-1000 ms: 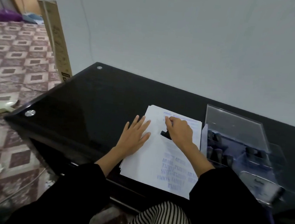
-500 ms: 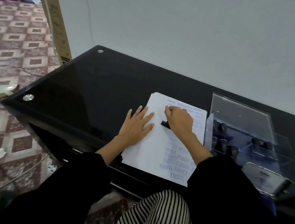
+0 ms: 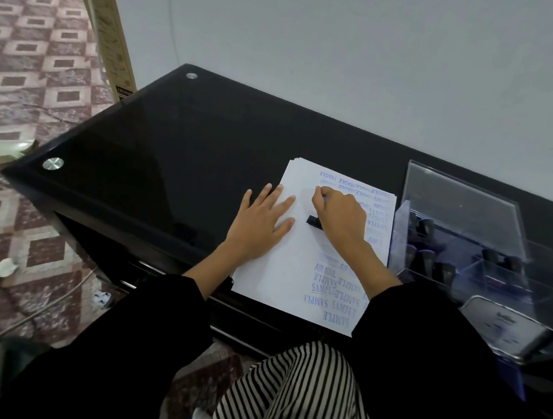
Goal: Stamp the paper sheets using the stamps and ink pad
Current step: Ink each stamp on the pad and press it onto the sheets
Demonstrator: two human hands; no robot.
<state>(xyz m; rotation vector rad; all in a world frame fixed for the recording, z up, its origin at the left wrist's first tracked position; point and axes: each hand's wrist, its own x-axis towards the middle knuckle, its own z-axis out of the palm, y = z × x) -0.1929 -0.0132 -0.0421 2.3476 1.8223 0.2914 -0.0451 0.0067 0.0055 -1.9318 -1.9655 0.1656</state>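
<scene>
A stack of white paper sheets (image 3: 290,273) lies on the black glass table (image 3: 185,150), its top sheet covered along the right side with blue stamp marks. My left hand (image 3: 261,225) lies flat on the stack's left edge, fingers spread. My right hand (image 3: 339,218) grips a black stamp (image 3: 315,221) and holds it down on the sheet's middle. Only the stamp's black base shows under my fingers. A clear plastic box (image 3: 457,209) with several dark stamps inside stands right of the paper. The ink pad tin (image 3: 504,326) sits open at the box's near end.
The table's left edge and front edge drop to a patterned tile floor (image 3: 40,96). A cardboard box (image 3: 109,28) leans against the wall at the table's far left corner. A white wall runs behind the table. Crumpled paper (image 3: 3,267) lies on the floor.
Both hands keep their places on the paper, with the stamp still pressed down. Only the camera has shifted, tilting a little lower and to the right.
</scene>
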